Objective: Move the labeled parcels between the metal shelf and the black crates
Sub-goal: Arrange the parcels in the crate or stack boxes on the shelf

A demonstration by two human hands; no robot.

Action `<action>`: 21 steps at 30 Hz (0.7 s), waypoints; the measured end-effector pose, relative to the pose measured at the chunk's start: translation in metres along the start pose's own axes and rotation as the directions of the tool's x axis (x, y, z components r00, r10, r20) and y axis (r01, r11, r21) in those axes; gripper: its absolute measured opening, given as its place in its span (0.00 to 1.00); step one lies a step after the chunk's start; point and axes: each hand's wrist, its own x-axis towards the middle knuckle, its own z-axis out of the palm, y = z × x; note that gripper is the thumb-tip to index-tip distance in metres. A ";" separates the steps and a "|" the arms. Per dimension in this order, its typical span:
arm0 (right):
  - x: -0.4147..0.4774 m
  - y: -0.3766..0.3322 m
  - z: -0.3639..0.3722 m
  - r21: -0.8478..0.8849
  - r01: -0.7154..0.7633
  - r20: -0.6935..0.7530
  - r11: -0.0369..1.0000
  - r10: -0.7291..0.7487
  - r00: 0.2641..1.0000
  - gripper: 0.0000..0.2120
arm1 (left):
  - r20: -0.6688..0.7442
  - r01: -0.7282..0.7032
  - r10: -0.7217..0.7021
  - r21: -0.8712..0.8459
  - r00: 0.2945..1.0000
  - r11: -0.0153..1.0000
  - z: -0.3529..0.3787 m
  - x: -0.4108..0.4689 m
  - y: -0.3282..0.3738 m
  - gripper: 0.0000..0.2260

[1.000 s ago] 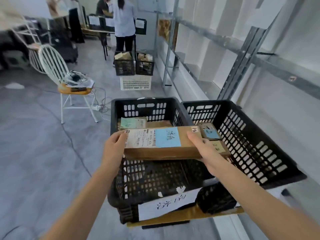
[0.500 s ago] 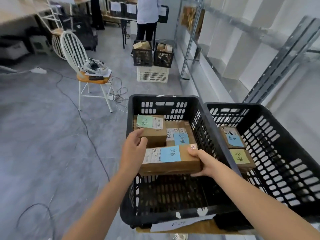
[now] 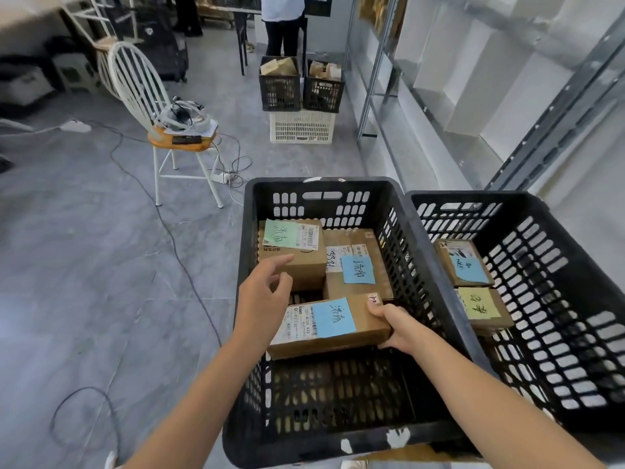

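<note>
1. Two black crates stand side by side; the left crate [image 3: 399,211] holds three cardboard parcels, the right crate [image 3: 554,252] two flat ones, one with a blue note and one with a yellow note.
2. The parcel in hand [image 3: 333,324] is a long, flat cardboard box with a printed shipping label and a blue note on top; it sits low inside the left crate, toward its near side, just in front of the other two.
3. The right hand [image 3: 399,328] has its grip closed on the box's right end, thumb on top by the corner, fingers hidden underneath.
4. The left hand [image 3: 262,294] hovers at the box's left end with fingers loosely spread; whether it touches the cardboard cannot be told, and it holds nothing.
5. Judged from its shape, the box looks light and stiff, with matte, slightly rough faces that should not slip; its length would make a one-ended hold tip, so taking it at both short ends seems safest.
6. Behind it, a taller box with a green note [image 3: 292,252] and a flat box with a blue note [image 3: 356,265] lie touching each other.
7. The crates are hard plastic with slotted walls; the metal shelf [image 3: 507,82] beside them on the right has grey steel uprights.
</note>
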 end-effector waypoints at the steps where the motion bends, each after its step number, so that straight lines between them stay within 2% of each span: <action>1: -0.001 0.000 0.000 -0.035 0.002 -0.016 0.999 -0.003 1.000 0.27 | 0.004 0.000 0.000 0.005 1.000 1.000 0.001 0.000 0.000 0.15; 3: -0.002 0.000 0.002 -0.130 0.030 -0.065 0.991 -0.038 0.997 0.26 | 0.018 0.001 -0.002 0.016 1.000 1.000 0.002 0.001 -0.001 0.16; 6: -0.009 -0.003 0.001 -0.386 0.165 -0.101 0.907 -0.220 0.970 0.20 | 0.043 -0.022 0.019 0.059 0.999 0.998 0.003 0.001 -0.002 0.16; 8: -0.020 -0.006 -0.001 -0.638 0.270 -0.035 0.721 -0.377 0.926 0.20 | 0.089 -0.044 0.036 0.091 0.995 0.995 0.004 0.002 -0.001 0.16; 10: -0.036 -0.007 0.000 -0.830 0.348 0.093 0.436 -0.506 0.857 0.23 | 0.160 -0.066 0.042 0.148 0.986 0.987 0.005 0.002 -0.002 0.16; 11: -0.046 -0.006 0.002 -0.865 0.384 0.166 0.322 -0.540 0.825 0.25 | 0.198 -0.088 0.050 0.184 0.979 0.979 0.007 0.000 -0.002 0.16; 12: -0.055 -0.005 0.004 -0.873 0.418 0.224 0.252 -0.553 0.802 0.26 | 0.233 -0.112 0.061 0.215 0.971 0.970 0.009 -0.002 -0.002 0.16; 15: -0.087 -0.008 0.005 -0.870 0.474 0.298 0.137 -0.620 0.726 0.26 | 0.304 -0.177 0.094 0.257 0.948 0.950 0.013 -0.011 0.004 0.17; 17: -0.109 -0.016 0.001 -0.878 0.472 0.296 0.079 -0.686 0.665 0.25 | 0.331 -0.238 0.144 0.267 0.933 0.934 0.013 -0.016 0.015 0.17; 21: -0.155 -0.026 -0.017 -0.886 0.460 0.240 0.064 -0.785 0.571 0.24 | 0.372 -0.394 0.267 0.326 0.889 0.859 0.015 -0.020 0.051 0.20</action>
